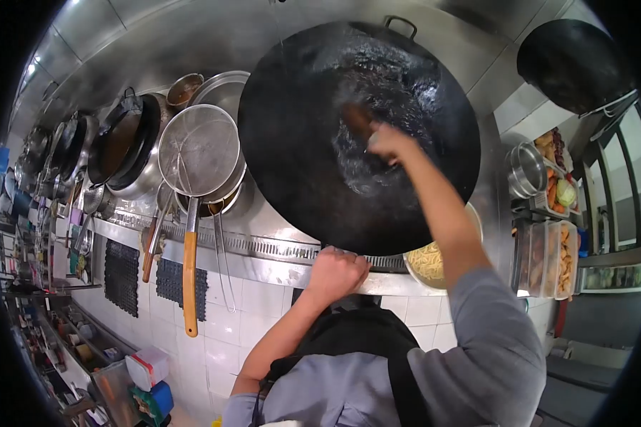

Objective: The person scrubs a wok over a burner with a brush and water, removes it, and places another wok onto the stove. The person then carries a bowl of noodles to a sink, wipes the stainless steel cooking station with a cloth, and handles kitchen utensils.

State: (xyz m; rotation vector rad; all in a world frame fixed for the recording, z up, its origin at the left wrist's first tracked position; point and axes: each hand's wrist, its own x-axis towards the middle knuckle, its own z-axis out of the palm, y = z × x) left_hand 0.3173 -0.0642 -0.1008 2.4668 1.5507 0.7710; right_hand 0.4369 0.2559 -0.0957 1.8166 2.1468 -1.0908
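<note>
A large black wok (285, 178) fills the middle of the view, with wet, shiny liquid and some steam inside. My right hand (393, 142) reaches over it, closed on a brown scrubbing brush (358, 121); motion smears the brush, so its bristles do not show. At the wok's near edge, my left hand (338, 274) is a fist, seemingly around the near handle, which is hidden beneath the fingers. A matching loop handle (401, 27) sticks out at the far rim. Under my right forearm, noodles (427, 263) sit in a bowl partly covered by the wok.
Left of the wok, a round mesh strainer (199, 149) with a wooden handle (191, 277) juts past the counter edge. More woks (121, 146) line the range farther left. On the right stand metal bowls (527, 171), plastic food containers (548, 256) and another black wok (573, 64).
</note>
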